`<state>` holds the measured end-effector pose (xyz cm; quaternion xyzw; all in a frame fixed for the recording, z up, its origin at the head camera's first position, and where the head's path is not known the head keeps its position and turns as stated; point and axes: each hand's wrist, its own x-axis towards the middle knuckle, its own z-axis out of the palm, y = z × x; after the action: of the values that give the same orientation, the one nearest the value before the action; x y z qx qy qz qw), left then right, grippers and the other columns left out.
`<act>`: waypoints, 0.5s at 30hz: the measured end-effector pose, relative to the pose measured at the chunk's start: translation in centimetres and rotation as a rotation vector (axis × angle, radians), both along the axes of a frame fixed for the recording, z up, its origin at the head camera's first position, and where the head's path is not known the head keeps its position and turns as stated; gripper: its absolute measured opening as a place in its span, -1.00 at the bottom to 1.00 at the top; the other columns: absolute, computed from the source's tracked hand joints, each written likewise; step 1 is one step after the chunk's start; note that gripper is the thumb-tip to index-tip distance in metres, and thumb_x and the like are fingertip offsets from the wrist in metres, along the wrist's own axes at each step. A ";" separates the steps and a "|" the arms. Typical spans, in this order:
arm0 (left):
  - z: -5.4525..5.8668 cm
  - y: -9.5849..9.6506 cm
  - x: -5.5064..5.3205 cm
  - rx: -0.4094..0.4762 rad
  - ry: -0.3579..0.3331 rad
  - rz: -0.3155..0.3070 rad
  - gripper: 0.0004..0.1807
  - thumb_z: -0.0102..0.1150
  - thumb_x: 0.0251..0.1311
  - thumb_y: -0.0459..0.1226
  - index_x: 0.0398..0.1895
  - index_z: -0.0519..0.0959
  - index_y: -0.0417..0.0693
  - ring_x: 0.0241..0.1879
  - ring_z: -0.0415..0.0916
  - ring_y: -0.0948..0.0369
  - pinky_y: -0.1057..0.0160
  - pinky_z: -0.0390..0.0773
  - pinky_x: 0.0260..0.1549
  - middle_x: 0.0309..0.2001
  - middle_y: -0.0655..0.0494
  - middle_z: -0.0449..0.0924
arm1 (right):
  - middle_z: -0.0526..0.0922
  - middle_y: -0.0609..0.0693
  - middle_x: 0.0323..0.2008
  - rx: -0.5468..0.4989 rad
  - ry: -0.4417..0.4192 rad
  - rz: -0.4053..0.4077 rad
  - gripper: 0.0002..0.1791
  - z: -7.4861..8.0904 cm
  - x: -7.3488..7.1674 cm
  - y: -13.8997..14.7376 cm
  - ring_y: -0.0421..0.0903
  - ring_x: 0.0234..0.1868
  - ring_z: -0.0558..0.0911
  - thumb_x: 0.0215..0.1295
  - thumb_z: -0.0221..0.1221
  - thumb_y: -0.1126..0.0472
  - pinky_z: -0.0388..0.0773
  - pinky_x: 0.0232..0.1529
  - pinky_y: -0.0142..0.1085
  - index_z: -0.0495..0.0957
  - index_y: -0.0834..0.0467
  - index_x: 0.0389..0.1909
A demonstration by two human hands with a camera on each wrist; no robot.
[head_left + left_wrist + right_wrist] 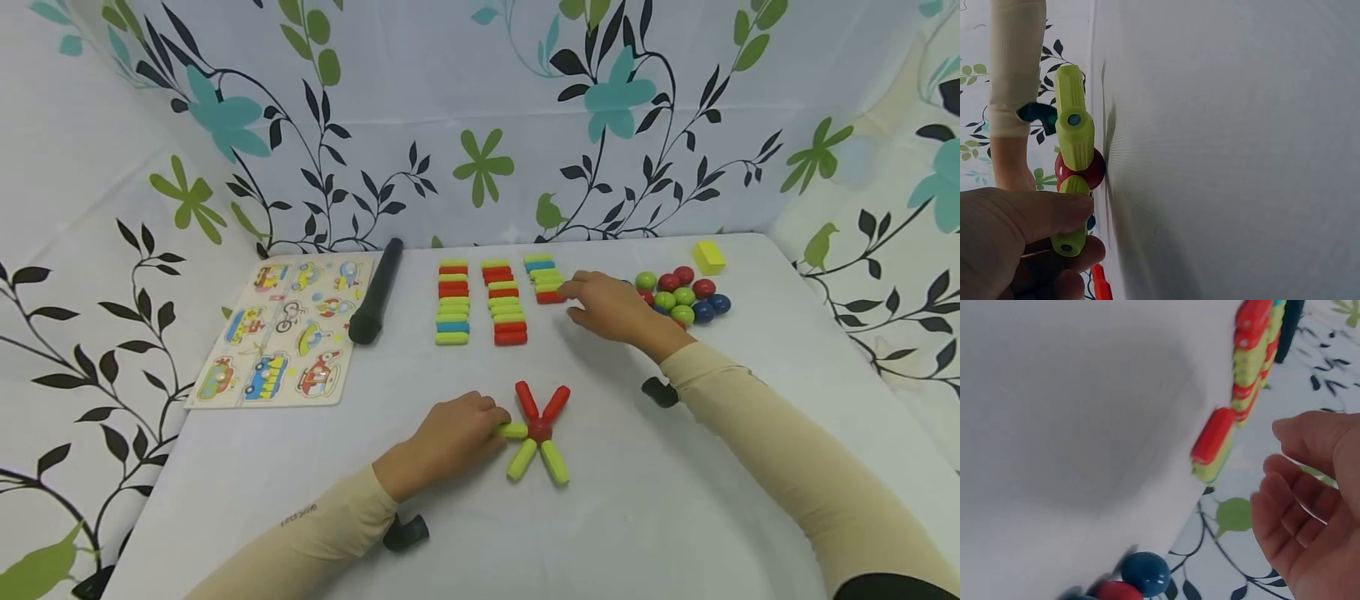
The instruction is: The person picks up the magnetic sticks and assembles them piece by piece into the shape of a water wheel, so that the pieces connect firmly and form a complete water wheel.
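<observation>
A star-like figure of plastic sticks lies on the white-covered table. Its centre is a red ball (540,430), with two red sticks (555,404) on the far side and yellow-green sticks (553,462) nearer and to the left. My left hand (453,435) pinches the left yellow-green stick (1067,242) between thumb and fingers. Farther back, my right hand (611,307) reaches beside the shortest row of sticks, its fingers loosely bent near the end red stick (550,297). In the right wrist view, nothing lies between the right fingers, and a gap separates them from that red stick (1213,434).
Two longer rows of coloured sticks (452,302) lie left of the short row. Several coloured balls (683,296) and a yellow block (708,257) are at the back right. A black microphone-shaped object (377,292) and a picture puzzle board (341,392) lie left.
</observation>
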<state>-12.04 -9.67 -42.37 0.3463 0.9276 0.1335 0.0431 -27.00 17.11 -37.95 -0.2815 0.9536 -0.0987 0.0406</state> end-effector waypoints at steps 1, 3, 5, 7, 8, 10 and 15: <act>-0.1 0.0 0.1 0.007 0.006 0.002 -0.69 0.44 0.21 -0.17 0.01 0.72 -0.01 -0.22 0.55 0.28 0.40 0.61 -0.29 -0.25 0.21 0.67 | 0.64 0.15 0.09 0.011 0.014 -0.023 -0.56 -0.2 -0.6 -0.2 0.11 0.11 0.61 0.33 0.33 0.20 0.65 0.05 0.01 0.60 0.16 0.22; -0.2 -0.1 0.3 0.022 0.015 0.000 -0.71 0.44 0.21 -0.20 -0.01 0.73 -0.02 -0.25 0.54 0.28 0.41 0.60 -0.32 -0.28 0.21 0.66 | 0.62 0.16 0.11 0.026 0.024 -0.057 -0.56 -0.8 -1.6 -0.5 0.14 0.13 0.59 0.34 0.32 0.21 0.64 0.06 0.03 0.60 0.16 0.22; -0.4 -0.1 0.4 0.025 0.023 -0.006 -0.73 0.43 0.22 -0.20 -0.03 0.73 -0.02 -0.26 0.53 0.29 0.42 0.58 -0.34 -0.29 0.21 0.65 | 0.61 0.16 0.13 0.029 0.013 -0.082 -0.55 -1.7 -2.4 -0.7 0.14 0.16 0.57 0.33 0.32 0.21 0.62 0.09 0.04 0.60 0.15 0.23; -0.6 0.0 0.5 0.022 0.029 -0.012 -0.74 0.42 0.23 -0.19 -0.04 0.73 -0.02 -0.27 0.52 0.29 0.42 0.57 -0.35 -0.29 0.20 0.66 | 0.60 0.15 0.15 0.037 -0.001 -0.098 -0.56 -2.6 -2.9 -0.8 0.14 0.18 0.54 0.34 0.32 0.22 0.60 0.13 0.04 0.60 0.13 0.24; -0.6 0.0 0.6 0.019 0.033 -0.014 -0.74 0.42 0.23 -0.19 -0.04 0.73 -0.02 -0.27 0.52 0.29 0.42 0.57 -0.35 -0.30 0.20 0.66 | 0.60 0.15 0.15 0.044 -0.003 -0.101 -0.57 -3.0 -3.1 -0.9 0.15 0.18 0.54 0.35 0.31 0.22 0.60 0.14 0.04 0.60 0.13 0.24; -0.6 -0.1 0.6 0.012 0.045 -0.015 -0.75 0.41 0.23 -0.18 -0.05 0.73 -0.02 -0.27 0.53 0.29 0.42 0.58 -0.35 -0.29 0.21 0.66 | 0.61 0.15 0.13 0.051 0.003 -0.102 -0.58 -3.6 -3.4 -1.1 0.14 0.17 0.53 0.37 0.30 0.21 0.59 0.16 0.04 0.61 0.13 0.23; -0.5 -0.3 0.5 0.002 0.057 -0.004 -0.74 0.41 0.23 -0.17 -0.05 0.73 -0.02 -0.27 0.53 0.30 0.41 0.59 -0.34 -0.29 0.21 0.66 | 0.62 0.12 -0.01 0.076 0.029 -0.100 -0.63 -4.2 -3.9 -1.7 0.09 0.05 0.54 0.40 0.28 0.19 0.62 0.10 -0.02 0.63 0.13 0.19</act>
<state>-11.50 -9.99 -42.84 0.3519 0.9276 0.1245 0.0167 -30.86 15.44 -42.17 -0.2334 0.9700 -0.0599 0.0324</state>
